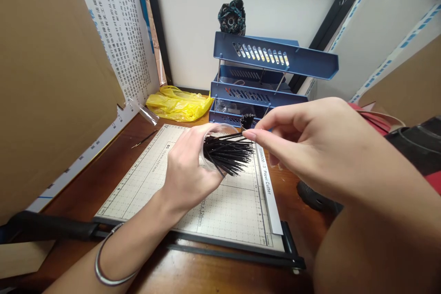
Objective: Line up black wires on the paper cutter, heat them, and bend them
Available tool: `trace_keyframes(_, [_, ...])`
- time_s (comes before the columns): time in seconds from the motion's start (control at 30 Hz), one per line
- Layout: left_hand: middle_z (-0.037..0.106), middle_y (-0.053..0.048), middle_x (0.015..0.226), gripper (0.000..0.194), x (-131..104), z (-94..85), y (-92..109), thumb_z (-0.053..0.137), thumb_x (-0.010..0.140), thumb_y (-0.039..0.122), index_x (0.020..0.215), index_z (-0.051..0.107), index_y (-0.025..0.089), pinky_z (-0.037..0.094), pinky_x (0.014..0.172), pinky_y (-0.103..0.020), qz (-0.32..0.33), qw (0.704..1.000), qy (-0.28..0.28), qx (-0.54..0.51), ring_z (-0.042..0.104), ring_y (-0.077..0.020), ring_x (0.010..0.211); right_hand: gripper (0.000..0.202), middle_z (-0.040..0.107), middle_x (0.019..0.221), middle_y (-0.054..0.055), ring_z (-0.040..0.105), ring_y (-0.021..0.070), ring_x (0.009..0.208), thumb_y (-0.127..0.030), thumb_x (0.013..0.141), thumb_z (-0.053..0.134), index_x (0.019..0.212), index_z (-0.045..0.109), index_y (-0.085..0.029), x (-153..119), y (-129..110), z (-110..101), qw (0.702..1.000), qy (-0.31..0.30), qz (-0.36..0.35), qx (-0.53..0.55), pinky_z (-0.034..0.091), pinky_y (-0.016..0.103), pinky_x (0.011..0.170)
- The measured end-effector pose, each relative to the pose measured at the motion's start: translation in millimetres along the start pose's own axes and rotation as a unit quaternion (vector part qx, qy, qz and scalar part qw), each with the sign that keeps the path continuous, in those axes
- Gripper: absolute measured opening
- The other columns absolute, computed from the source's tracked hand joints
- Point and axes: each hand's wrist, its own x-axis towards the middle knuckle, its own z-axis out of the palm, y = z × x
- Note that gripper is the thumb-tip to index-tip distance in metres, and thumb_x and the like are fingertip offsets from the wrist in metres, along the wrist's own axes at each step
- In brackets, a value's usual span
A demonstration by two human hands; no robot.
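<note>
My left hand (pixel 189 161) is wrapped round a clear plastic container (pixel 220 128), tipped on its side with its mouth to the right. A thick bundle of thin black sticks (pixel 227 154) fans out of that mouth. Thumb and forefinger of my right hand (pixel 292 138) pinch the end of one black stick, whose other end still lies among the bundle. Just behind the pinching fingertips stands a dark bristly cluster (pixel 247 121), partly covered by my right hand. Both hands are over the paper cutter (pixel 131 193), a cream board with a printed grid.
A black cutter handle (pixel 55 228) runs along the near left. One thin dark stick (pixel 144 139) lies on the wooden table (pixel 103 156). Behind are a yellow plastic bag (pixel 179 104) and a blue tiered tray (pixel 255 57) topped by a dark patterned bundle (pixel 232 17). Cardboard walls flank the table.
</note>
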Motion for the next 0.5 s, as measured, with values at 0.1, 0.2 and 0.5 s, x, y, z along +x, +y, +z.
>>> trace_keyframes(0.1, [0.074,-0.009,0.114,0.041,-1,0.0,0,0.07,0.081,0.017,0.121,0.06,0.016,0.056,0.093,-0.038,-0.013,1.0,0.001,0.011,0.071,-0.0235,0.104,0.026,0.057,0.049,-0.003,0.048,0.0095,0.042,-0.029,0.085,0.07,0.061,0.07,-0.021,-1,-2,-1,1.0,-0.018,0.0,0.008,0.041,0.026,0.049])
trace_keyframes(0.2, [0.074,-0.009,0.115,0.045,-1,-0.1,-1,0.075,0.08,0.023,0.122,0.06,0.017,0.056,0.095,-0.04,-0.022,1.0,0.002,0.013,0.071,-0.0246,0.106,0.021,0.06,0.051,-0.003,0.05,0.0103,0.042,-0.032,0.082,0.072,0.063,0.072,-0.023,-4,-4,-3,0.997,-0.068,-0.021,0.024,0.04,0.026,0.046])
trace_keyframes(0.5, [0.073,-0.007,0.116,0.05,-1,-1.0,-1,0.071,0.077,0.018,0.125,0.059,0.02,0.056,0.094,-0.041,-0.031,0.999,-0.005,0.014,0.07,-0.0249,0.104,0.015,0.06,0.058,-0.005,0.048,0.0106,0.046,-0.025,0.081,0.071,0.095,0.073,-0.027,-17,-5,0,0.994,-0.061,-0.081,-0.044,0.033,0.025,0.048])
